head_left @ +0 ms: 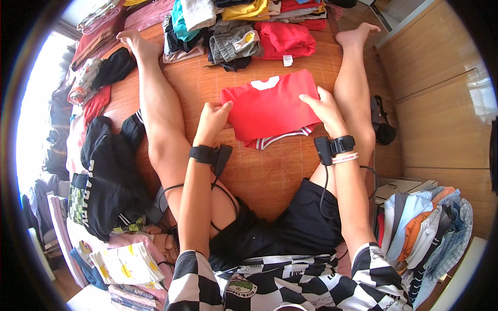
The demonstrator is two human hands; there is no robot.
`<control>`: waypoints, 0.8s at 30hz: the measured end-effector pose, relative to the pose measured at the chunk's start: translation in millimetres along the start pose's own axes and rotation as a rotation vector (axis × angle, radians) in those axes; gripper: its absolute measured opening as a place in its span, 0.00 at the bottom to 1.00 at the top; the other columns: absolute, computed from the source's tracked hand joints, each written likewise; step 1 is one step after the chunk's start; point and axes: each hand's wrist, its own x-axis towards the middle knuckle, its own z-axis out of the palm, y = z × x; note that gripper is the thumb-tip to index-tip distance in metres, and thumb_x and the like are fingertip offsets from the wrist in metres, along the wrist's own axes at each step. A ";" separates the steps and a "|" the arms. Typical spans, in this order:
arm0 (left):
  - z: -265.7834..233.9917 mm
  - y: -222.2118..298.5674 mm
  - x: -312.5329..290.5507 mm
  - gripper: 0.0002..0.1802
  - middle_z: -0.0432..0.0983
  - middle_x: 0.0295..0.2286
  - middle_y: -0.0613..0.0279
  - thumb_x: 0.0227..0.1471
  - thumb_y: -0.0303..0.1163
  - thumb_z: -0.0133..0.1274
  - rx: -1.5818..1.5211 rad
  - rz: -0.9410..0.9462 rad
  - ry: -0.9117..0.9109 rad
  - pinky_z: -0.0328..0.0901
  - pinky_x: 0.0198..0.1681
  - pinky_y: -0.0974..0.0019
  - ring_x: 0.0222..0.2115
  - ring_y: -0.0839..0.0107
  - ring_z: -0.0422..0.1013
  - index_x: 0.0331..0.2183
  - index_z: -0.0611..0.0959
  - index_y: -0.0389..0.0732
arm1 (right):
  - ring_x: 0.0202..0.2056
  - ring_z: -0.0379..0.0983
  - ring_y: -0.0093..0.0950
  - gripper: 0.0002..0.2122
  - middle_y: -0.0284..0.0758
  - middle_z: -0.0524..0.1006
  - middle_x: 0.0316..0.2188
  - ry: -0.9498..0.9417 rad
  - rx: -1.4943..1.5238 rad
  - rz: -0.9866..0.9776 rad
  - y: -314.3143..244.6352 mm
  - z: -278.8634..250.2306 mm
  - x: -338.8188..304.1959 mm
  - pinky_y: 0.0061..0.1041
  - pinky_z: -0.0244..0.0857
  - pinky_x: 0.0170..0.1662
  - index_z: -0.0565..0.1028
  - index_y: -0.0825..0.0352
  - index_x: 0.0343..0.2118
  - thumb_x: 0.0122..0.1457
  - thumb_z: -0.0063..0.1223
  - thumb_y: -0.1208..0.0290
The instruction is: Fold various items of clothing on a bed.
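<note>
A folded red shirt [272, 109] is stretched between my two hands, a little above the wooden surface [259, 176]. White-and-red striped ribbed trim shows along its near edge, and a white patch sits at its far edge. My left hand [211, 122] pinches the left side, thumb on top. On the right side, my right hand [326, 111] grips the cloth the same way, its fingers partly hidden beneath. Past the shirt lie a crumpled red garment [285, 39] with a white tag and grey shorts [233, 44].
Folded clothes [199, 13] are piled at the far edge. At left lies a black hoodie [111, 176]. A bin of upright folded clothes [425, 223] stands at right, below wooden cabinets [446, 114]. My legs flank the work area, and black cables [326, 194] hang from both wrists.
</note>
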 end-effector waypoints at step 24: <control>24.8 23.7 -20.7 0.17 0.85 0.38 0.56 0.56 0.29 0.65 -0.607 -0.067 -0.402 0.76 0.46 0.63 0.40 0.68 0.81 0.46 0.84 0.32 | 0.51 0.78 0.29 0.34 0.44 0.82 0.49 -0.354 -0.231 0.114 4.0 56.1 -8.2 0.30 0.70 0.55 0.71 0.75 0.60 0.62 0.65 0.51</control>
